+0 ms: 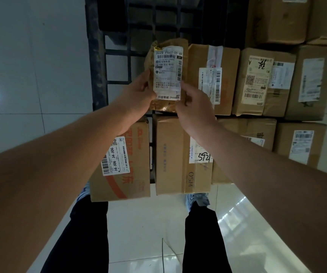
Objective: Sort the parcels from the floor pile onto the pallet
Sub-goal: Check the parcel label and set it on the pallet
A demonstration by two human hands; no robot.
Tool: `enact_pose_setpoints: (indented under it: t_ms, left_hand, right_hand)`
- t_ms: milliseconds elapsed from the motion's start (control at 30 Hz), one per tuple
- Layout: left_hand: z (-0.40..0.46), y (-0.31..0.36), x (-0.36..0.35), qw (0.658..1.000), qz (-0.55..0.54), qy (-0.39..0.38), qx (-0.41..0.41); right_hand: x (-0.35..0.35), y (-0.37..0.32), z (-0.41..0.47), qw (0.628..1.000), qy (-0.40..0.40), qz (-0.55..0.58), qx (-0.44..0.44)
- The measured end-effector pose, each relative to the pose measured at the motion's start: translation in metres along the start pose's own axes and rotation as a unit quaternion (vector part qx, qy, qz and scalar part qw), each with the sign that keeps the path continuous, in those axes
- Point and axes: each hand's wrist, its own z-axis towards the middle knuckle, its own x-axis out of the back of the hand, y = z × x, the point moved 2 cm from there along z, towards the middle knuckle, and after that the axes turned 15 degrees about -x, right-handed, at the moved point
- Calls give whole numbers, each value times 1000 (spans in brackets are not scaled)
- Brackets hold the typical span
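Note:
A small brown taped parcel [167, 73] with a white shipping label is held up over the dark grid pallet [117, 62]. My left hand [137, 99] grips its left edge, thumb on the front. At its lower right corner my right hand [193, 107] pinches it. Below and to the right, cardboard parcels lie on the pallet: one with an orange print and a J4-J06 label [123, 162], one marked 5921 [180, 156], and a row of labelled boxes [261, 83] to the right of the held parcel.
More cardboard boxes [288, 18] are stacked at the top right. White tiled floor [30, 62] lies left of the pallet and under my legs [202, 237]. A thin cable [163, 253] lies on the floor between my feet. The pallet's far part shows bare grid.

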Motion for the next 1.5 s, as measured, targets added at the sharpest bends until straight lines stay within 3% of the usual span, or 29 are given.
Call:
enact_pose_setpoints:
  t_ms: [300, 700, 900, 1067, 1267, 1500]
  left_hand:
    - [4, -3, 1, 994, 107, -9, -17]
    - [-31, 63, 12, 968, 249, 15, -23]
    - [-65, 137, 6, 898, 430, -18, -92]
    - [-119, 227, -8, 853, 510, -14, -110]
    - [-218, 370, -39, 769, 609, -8, -194]
    - [-356, 489, -76, 676, 674, -18, -297]
  right_hand:
    - [-2, -13, -9, 991, 9, -129, -17]
    - [13, -45, -54, 994, 1, -107, 28]
    - [62, -63, -95, 990, -1, -118, 80]
    - [138, -97, -159, 975, 1, -156, 160]
    - [253, -139, -292, 945, 73, -217, 235]
    - [348, -134, -475, 927, 166, -241, 237]
